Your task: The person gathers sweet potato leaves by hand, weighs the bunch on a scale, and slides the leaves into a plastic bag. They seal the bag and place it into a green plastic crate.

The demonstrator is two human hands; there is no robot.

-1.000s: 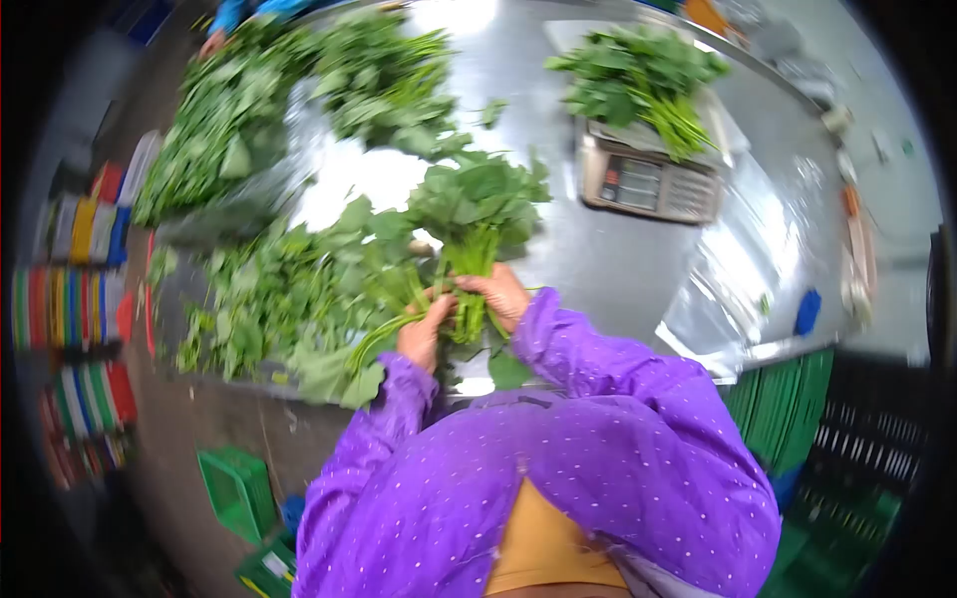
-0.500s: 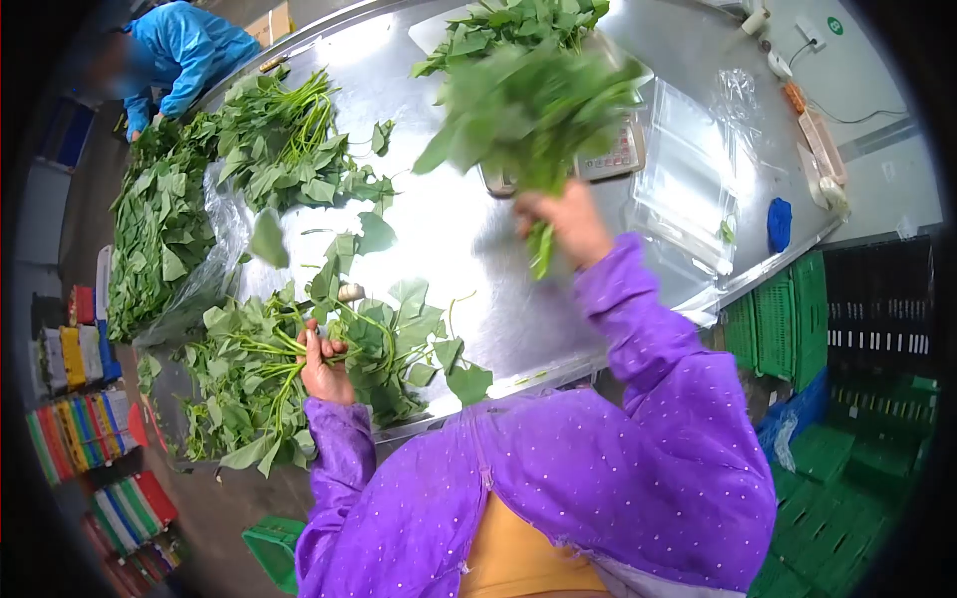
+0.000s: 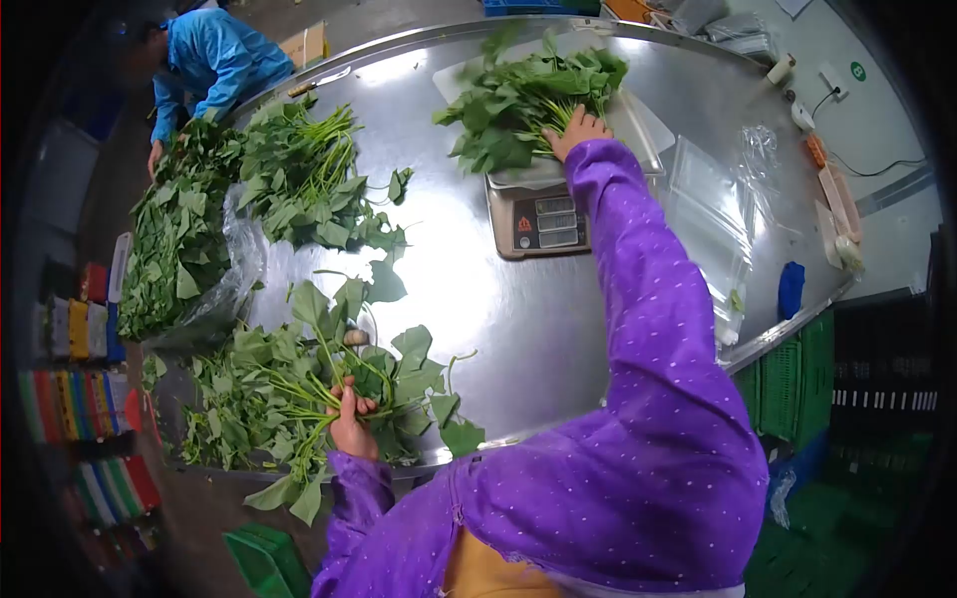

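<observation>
On the scale [image 3: 543,224] at the back lies a bunch of leafy greens [image 3: 508,110], its stems towards me. My right hand [image 3: 580,132] is at the stem end, with its fingers curled over the stems. My left hand [image 3: 351,427] pinches the thin stems of a second bunch of sweet potato-like leaves [image 3: 309,384] near the table's front edge. Loose leaves and stems spread around that hand. A short pale object [image 3: 356,337] lies just beyond it, partly hidden by leaves.
Large heaps of greens [image 3: 179,234] lie on the left of the metal table [image 3: 469,329], beside clear plastic. Flat plastic bags [image 3: 706,224] and a blue bundle [image 3: 791,289] lie on the right. A person in blue [image 3: 214,60] stands far left. Green crates [image 3: 783,389] stand at right.
My right hand has carried its bunch away from me onto the scale, and the scale's display panel has come into view. My left hand stays on its stems.
</observation>
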